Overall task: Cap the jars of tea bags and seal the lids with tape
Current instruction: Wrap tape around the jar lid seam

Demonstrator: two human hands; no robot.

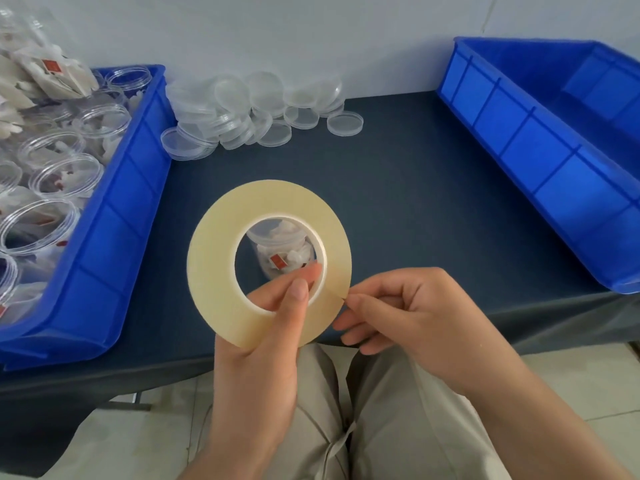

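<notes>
A dark table holds a blue right bin, a blue left bin full of open jars with tea bags, and a heap of clear lids far back between them. Near the front, the left hand grips the roll of tape, thumb over its inner ring, and the right hand pinches the tape's end at the roll's right edge. One small jar of tea bags stands on the table behind the roll and shows through its hole.

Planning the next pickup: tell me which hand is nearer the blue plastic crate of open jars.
Left. The left hand, holding the cream tape roll, is just right of the blue plastic crate; the right hand is farther right.
</notes>
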